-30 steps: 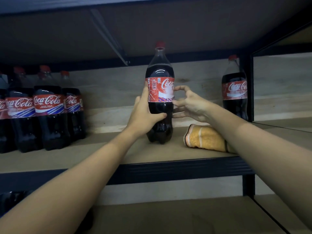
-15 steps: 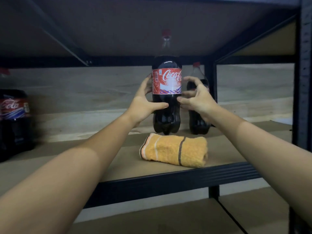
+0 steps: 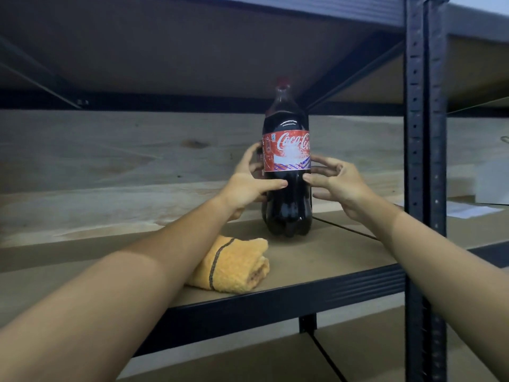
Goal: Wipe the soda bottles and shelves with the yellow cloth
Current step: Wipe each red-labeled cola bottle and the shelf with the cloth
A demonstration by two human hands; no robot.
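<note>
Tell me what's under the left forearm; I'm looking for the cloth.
The folded yellow cloth lies there on the shelf. Its left part is covered by the forearm.

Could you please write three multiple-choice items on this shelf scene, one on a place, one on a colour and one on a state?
1. Where does the yellow cloth lie?
A. on the shelf in front of the soda bottle
B. on the shelf below
C. in a hand

2. What colour is the bottle's cap?
A. blue
B. red
C. white

3. How is the bottle?
A. lying down
B. upside down
C. upright

Answers:
1 A, folded near the front edge.
2 B, red like the label.
3 C, its base is on the shelf, with the left hand gripping it and the right hand alongside.
</note>
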